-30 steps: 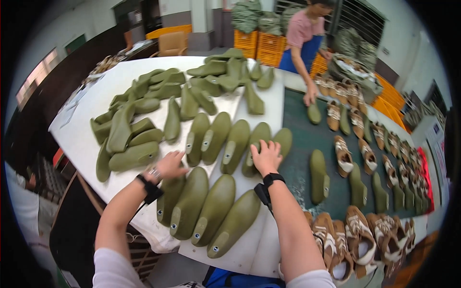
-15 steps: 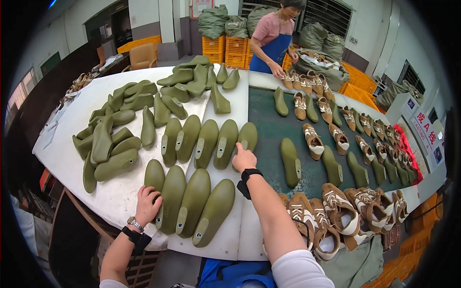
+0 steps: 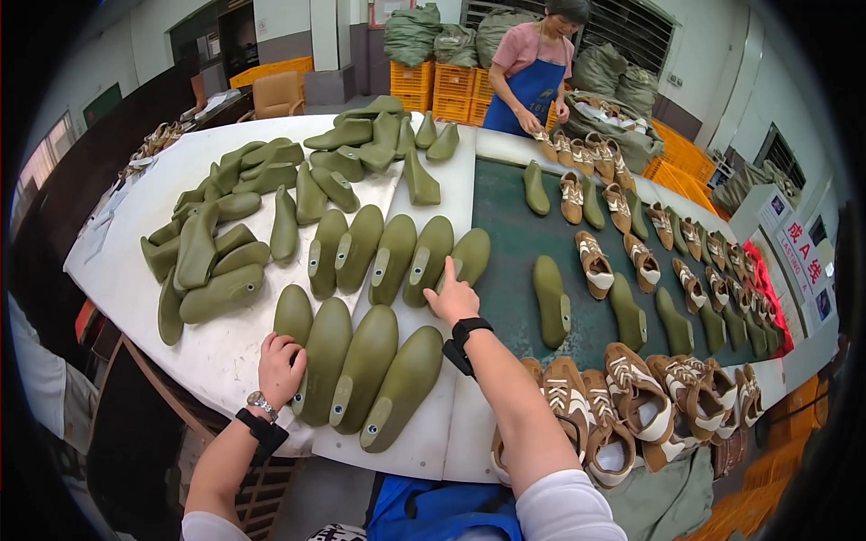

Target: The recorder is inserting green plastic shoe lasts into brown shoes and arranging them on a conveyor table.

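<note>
Two rows of olive-green shoe lasts lie in front of me. My left hand (image 3: 281, 368) curls its fingers over the lower end of the leftmost last (image 3: 293, 311) in the near row. Three more lasts, among them the rightmost one (image 3: 401, 389), lie beside it. At the far row's right end, my right hand (image 3: 454, 299) covers the heel of a last (image 3: 473, 252). Its index finger stretches along that last's left side and the thumb points left; the other fingers are partly hidden. The neighbouring last (image 3: 428, 260) lies just left of this hand.
A pile of loose lasts (image 3: 216, 236) covers the left of the white table (image 3: 239, 361). On the green surface (image 3: 514, 239) stand lasts and brown-and-white sneakers (image 3: 594, 263). More sneakers (image 3: 622, 410) crowd the near right edge. Across the table, a co-worker (image 3: 532, 81) in a blue apron handles shoes.
My view has shifted slightly. Both hands stay at the same lasts; my right thumb now stands out to the left, apart from the index finger. The co-worker's hands have come closer together at the shoes.
</note>
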The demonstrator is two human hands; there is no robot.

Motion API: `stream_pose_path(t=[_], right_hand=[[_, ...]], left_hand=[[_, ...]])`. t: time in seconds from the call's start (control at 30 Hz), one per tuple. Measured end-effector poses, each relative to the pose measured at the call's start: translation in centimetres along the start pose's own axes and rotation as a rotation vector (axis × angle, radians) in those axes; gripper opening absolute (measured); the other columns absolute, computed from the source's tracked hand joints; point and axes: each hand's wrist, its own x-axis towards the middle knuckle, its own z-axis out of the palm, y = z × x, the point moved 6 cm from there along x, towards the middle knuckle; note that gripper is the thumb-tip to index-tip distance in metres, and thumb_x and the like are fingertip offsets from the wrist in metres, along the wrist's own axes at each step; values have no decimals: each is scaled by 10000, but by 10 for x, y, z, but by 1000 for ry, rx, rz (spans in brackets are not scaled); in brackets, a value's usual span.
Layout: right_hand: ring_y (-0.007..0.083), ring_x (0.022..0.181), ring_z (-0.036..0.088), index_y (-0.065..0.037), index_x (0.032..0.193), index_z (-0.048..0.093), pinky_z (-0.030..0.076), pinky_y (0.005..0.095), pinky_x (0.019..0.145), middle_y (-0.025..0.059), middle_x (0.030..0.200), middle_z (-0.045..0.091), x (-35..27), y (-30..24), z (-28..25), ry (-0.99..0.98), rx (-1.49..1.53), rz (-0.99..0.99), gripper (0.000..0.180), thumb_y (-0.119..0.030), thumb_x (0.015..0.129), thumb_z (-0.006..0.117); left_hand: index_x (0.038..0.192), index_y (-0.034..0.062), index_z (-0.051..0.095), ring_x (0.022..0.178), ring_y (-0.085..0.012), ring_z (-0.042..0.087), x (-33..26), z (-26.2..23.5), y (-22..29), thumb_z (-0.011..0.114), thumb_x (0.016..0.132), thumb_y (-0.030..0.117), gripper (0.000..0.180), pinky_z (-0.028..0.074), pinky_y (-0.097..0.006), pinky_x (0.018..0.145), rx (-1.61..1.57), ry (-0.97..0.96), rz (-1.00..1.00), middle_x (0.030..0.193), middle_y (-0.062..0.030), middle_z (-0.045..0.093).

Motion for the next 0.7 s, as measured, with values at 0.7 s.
stream_pose_path(t=[0.7], right_hand=[[295, 742, 633, -78, 1048, 618, 508, 376, 633, 111, 911, 644, -311, 108, -153, -462, -320, -415, 400, -292, 722, 704]], left_hand=[[838, 0, 629, 1067, -378, 450, -1, 10, -12, 547, 824, 148, 169, 365, -422, 945, 31, -49, -5, 998, -137, 581]])
